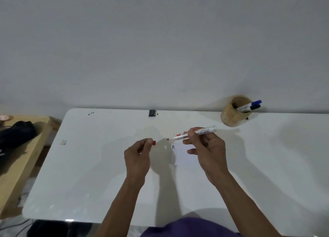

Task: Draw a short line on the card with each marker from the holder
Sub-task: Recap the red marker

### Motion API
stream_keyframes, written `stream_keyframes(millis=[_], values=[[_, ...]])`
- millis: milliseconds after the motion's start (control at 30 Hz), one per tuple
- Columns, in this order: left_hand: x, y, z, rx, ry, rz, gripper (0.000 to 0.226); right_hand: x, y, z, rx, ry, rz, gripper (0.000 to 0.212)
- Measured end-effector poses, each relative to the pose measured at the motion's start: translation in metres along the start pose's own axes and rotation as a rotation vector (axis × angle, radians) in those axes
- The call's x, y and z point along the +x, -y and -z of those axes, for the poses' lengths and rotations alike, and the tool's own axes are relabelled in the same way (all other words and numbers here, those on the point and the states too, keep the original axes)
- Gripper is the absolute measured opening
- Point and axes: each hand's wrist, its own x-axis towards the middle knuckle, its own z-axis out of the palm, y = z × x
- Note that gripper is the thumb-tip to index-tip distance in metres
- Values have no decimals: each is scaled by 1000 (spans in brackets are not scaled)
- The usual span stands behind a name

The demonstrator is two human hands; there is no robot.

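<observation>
Right grip (204,144) on uncapped red marker (194,132), seemingly.

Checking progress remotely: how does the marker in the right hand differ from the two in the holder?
The red marker is uncapped and held over the card by the right hand, its cap in the left hand. The two markers in the holder, blue-capped and dark-capped, stand capped. All have white barrels.

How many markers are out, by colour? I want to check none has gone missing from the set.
Red marker, uncapped, in the right hand: 1
Blue marker in the holder: 1
Black marker in the holder: 1
Total: 3
</observation>
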Motion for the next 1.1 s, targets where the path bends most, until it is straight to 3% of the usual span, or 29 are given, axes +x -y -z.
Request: stream_keyframes(millis=[100,267,967,1100], values=[[-19,-15,7,-347,84,178,19,-14,5,-14,-24,8,88,9],[-40,-22,18,-542,173,299,23,-35,4,-30,-75,13,151,11],[-60,-13,35,-540,378,334,24,-82,-16,-35,-62,-104,143,9],[-57,-19,25,-483,328,214,19,-72,-5,-14,12,-193,154,36]])
